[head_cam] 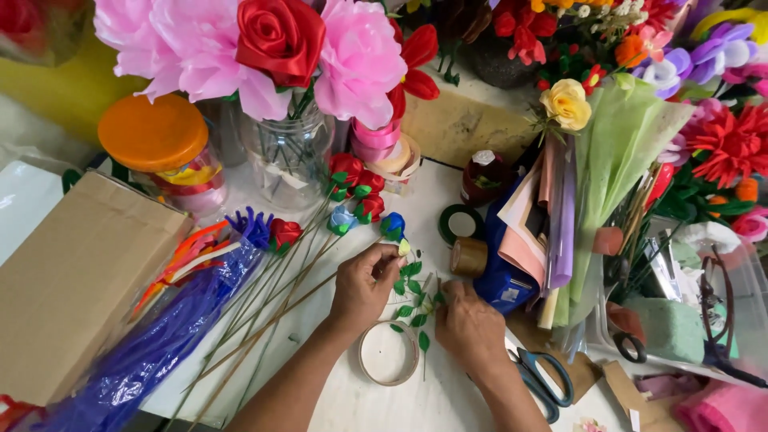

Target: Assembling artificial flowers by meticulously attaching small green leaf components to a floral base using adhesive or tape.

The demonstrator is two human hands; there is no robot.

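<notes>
My left hand pinches the top of a thin green leafy stem just below a small blue rose. Lower on the same stem, my right hand has its fingers closed around it among the small green leaves. Beneath the hands a roll of clear tape lies flat on the white table. Several ribbon roses on long brown sticks lie to the left of my left hand, with red buds and a pale blue bud at their tips.
A glass jar holds big pink and red paper roses. Purple pipe cleaners in a bag and a cardboard box lie at left. Scissors, green tape rolls, rolled coloured paper and floral foam crowd the right.
</notes>
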